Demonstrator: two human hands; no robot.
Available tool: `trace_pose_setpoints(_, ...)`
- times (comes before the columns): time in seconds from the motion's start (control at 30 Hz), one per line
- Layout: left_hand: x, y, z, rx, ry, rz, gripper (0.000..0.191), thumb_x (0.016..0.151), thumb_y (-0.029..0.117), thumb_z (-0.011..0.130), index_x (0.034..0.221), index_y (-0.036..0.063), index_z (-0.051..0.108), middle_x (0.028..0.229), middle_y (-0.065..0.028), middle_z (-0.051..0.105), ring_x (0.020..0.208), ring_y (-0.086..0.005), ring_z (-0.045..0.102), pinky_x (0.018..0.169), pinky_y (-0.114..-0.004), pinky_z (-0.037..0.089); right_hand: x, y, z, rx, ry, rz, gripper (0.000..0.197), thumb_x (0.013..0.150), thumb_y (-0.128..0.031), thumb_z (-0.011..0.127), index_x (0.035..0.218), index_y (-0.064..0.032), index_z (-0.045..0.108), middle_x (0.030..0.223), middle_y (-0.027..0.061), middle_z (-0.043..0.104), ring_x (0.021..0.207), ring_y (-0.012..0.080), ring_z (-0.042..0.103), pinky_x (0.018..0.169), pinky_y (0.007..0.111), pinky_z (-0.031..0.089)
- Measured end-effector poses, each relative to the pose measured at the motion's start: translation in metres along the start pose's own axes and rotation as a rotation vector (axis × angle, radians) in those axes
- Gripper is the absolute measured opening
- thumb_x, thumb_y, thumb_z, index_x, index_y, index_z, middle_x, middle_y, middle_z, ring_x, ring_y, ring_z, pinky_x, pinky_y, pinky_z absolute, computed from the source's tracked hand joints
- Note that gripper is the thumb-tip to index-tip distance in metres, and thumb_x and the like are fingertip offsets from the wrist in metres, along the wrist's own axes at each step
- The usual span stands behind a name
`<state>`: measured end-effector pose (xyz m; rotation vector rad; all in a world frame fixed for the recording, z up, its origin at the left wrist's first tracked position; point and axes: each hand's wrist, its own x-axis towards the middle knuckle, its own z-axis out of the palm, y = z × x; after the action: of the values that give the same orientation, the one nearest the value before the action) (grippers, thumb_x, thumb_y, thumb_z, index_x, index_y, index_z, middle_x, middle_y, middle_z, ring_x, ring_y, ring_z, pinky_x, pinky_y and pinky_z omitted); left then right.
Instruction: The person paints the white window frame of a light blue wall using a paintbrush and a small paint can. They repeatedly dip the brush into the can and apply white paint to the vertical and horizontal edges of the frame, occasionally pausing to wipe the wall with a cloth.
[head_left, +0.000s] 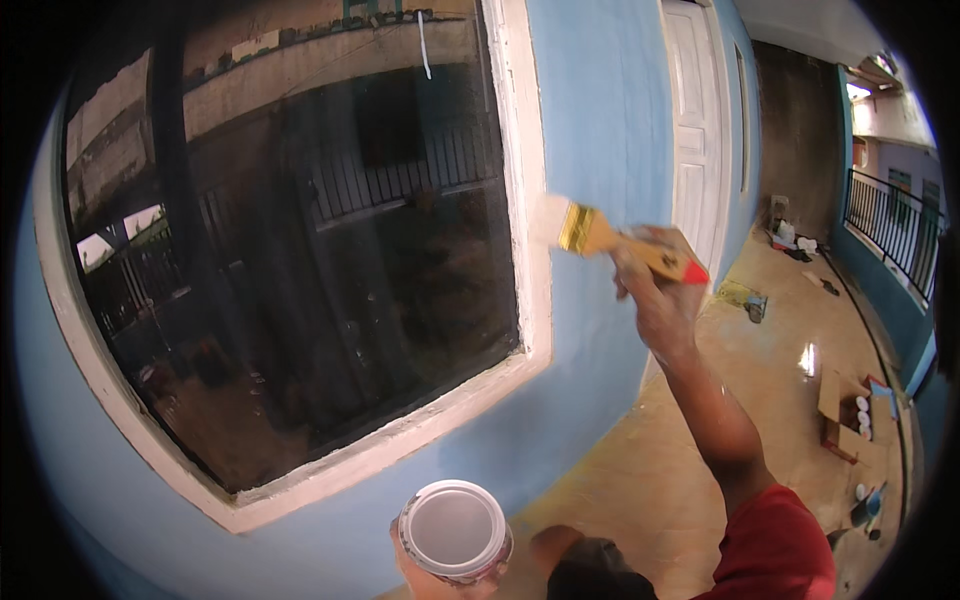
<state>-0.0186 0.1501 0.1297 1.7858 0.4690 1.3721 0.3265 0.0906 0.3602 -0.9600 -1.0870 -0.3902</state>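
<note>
My right hand (664, 281) is closed around the wooden handle of a flat paintbrush (592, 231) with a gold-coloured ferrule and a red handle tip. Its white-coated bristles are at the right side of the white window frame (534, 300), slightly blurred. My left hand (409, 570), at the bottom of the view, holds an open paint can (452, 529) with pale paint inside; the can's body hides most of the fingers. Dark glass (337, 262) fills the frame and reflects railings, with a white streak near its top.
A light blue wall (607, 150) surrounds the window. Farther right stands a white panelled door (694, 135). On the tiled floor (757, 360) are an open cardboard box (844, 424) holding several cans, sandals (755, 309) and scattered items. A black railing (892, 225) tops the low wall at right.
</note>
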Motion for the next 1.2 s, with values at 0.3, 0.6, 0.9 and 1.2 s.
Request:
trace_pose_setpoints(0.3,-0.006,0.016,0.021,0.019,0.008,-0.002,0.114,0.057,0.037,0.104,0.144,-0.0009,0.042,0.130,-0.0149,0.066,0.120,-0.0272,0.069,0.104,-0.044,0.055,0.118,0.019,0.066,-0.929,-0.198,-0.957,0.019,0.095,-0.021,0.080,0.105,-0.0079,0.071,0.095,0.0086,0.075,0.087,0.0266,0.076,0.069,0.041,0.063)
trace_pose_setpoints(0.6,-0.033,0.022,0.001,0.018,0.019,-0.150,0.113,0.060,0.033,0.099,0.150,0.0004,0.038,0.132,-0.0164,0.064,0.122,-0.0295,0.068,0.107,-0.046,0.055,0.068,0.015,0.080,-0.943,-0.568,-0.567,0.023,0.100,-0.028,0.074,0.105,-0.0060,0.067,0.083,0.0173,0.073,0.076,0.0385,0.075,0.066,0.048,0.060)
trace_pose_setpoints(0.9,-0.025,0.034,-0.008,0.178,0.022,-0.103,0.108,0.064,0.036,0.095,0.150,0.0012,0.040,0.129,-0.0152,0.067,0.126,-0.0319,0.065,0.117,-0.049,0.044,0.192,-0.062,0.110,-1.272,-0.318,-0.876,0.021,0.099,-0.020,0.071,0.110,-0.0035,0.064,0.089,0.0205,0.075,0.081,0.0414,0.076,0.066,0.051,0.061)
trace_pose_setpoints(1.2,-0.033,0.028,-0.019,0.167,0.062,-0.148,0.108,0.063,0.035,0.097,0.151,0.0035,0.043,0.130,-0.0151,0.068,0.125,-0.0324,0.067,0.113,-0.050,0.047,0.014,0.023,0.082,-1.298,-0.952,-0.705,0.028,0.091,-0.016,0.076,0.111,-0.0019,0.063,0.089,0.0131,0.070,0.082,0.0315,0.075,0.063,0.045,0.063)
